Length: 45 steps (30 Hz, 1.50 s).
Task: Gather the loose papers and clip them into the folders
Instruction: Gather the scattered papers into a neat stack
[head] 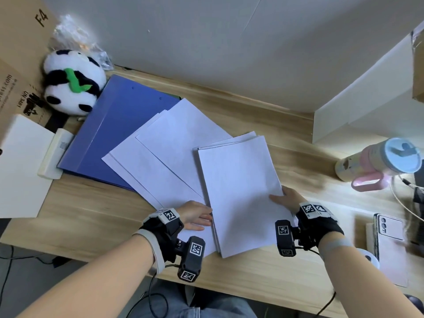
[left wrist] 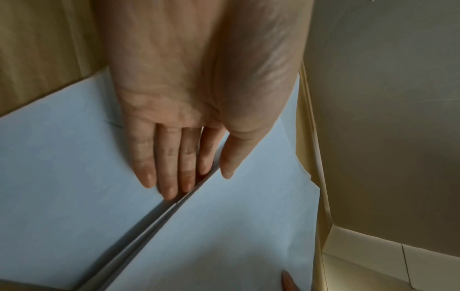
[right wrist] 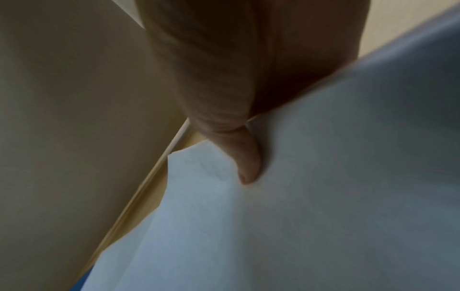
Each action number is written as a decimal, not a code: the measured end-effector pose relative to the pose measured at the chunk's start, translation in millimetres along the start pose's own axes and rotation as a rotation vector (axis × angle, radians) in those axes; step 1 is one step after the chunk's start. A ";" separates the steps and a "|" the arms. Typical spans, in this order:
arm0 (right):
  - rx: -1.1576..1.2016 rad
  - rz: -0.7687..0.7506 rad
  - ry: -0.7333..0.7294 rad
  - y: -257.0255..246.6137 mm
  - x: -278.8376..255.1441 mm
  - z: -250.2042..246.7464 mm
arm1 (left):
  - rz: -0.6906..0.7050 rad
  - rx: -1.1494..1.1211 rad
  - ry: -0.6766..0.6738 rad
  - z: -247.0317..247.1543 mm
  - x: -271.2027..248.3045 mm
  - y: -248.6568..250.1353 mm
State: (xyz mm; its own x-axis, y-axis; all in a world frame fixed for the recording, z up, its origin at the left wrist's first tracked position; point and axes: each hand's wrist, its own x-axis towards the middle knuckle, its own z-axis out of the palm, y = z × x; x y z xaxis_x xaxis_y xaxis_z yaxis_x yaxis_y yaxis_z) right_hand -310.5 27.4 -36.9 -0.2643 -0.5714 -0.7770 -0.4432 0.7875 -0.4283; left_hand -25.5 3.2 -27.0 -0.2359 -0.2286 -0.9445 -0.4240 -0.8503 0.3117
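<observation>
While your right hand (head: 285, 199) pinches the near stack of papers (head: 238, 191) by its right edge and your left hand (head: 195, 215) lies flat, fingers straight, against its left edge, square both sides before sliding it onto the fanned sheets (head: 165, 152) beside the blue folder (head: 114, 125) on the surface (head: 96, 216).

A light wooden desk (head: 263, 274) stands against a plain white wall (head: 206, 37), with grey floor (head: 27, 281) beneath its near edge.
</observation>
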 end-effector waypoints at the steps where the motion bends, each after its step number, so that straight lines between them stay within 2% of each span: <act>1: -0.017 -0.010 0.030 1.9 -1.4 0.3 | -0.023 0.028 0.009 -2.4 0.4 -1.2; 5: 0.009 -0.013 0.203 -1.4 -6.8 -2.5 | -0.131 0.044 0.150 -24.0 -0.2 -9.6; 10: -0.220 -0.026 0.376 -13.1 -12.1 -3.6 | -0.150 -0.126 0.330 -68.5 -6.8 -31.9; 14: -0.278 -0.012 0.389 -14.3 -13.3 6.1 | -0.077 -0.274 0.450 -93.6 -7.6 -38.2; 19: -0.289 0.008 0.359 -7.2 -15.8 19.2 | 0.039 -0.290 0.561 -98.1 -2.2 -31.4; 24: -0.272 0.042 0.304 -0.1 -21.6 26.1 | 0.183 -0.445 0.536 -98.1 3.3 -24.9; 27: -0.208 0.043 0.248 2.5 -27.1 30.0 | 0.178 -0.525 0.459 -92.9 8.8 -15.9; 28: -0.179 0.032 0.232 3.4 -29.4 30.8 | 0.170 -0.526 0.476 -91.2 12.6 -12.7; 32: 0.026 -0.045 0.204 7.2 -36.2 26.8 | 0.151 -0.338 0.582 -94.5 23.1 -6.5; 34: 0.163 -0.060 0.234 8.4 -36.9 20.6 | 0.155 -0.280 0.584 -100.3 25.5 -9.2; 37: 0.340 -0.016 0.326 8.5 -29.1 9.4 | 0.166 -0.171 0.510 -108.7 22.3 -18.3; 40: 0.382 0.028 0.349 6.5 -14.0 3.0 | 0.179 -0.120 0.433 -123.2 33.6 -33.5; 43: 0.360 0.026 0.307 -0.3 -4.9 10.1 | 0.131 -0.029 0.298 -127.4 46.7 -41.8; 45: 0.223 -0.007 0.258 -8.2 -7.9 22.0 | 0.152 0.019 0.252 -123.1 49.8 -42.7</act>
State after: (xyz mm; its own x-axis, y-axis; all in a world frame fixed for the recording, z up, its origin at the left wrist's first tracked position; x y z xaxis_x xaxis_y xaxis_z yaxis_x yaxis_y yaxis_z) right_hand -285.9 30.5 -37.4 -0.4826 -0.5938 -0.6438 -0.2546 0.7985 -0.5456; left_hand 88.4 -30.2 -100.1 -0.0739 -0.4652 -0.8821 -0.4176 -0.7888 0.4510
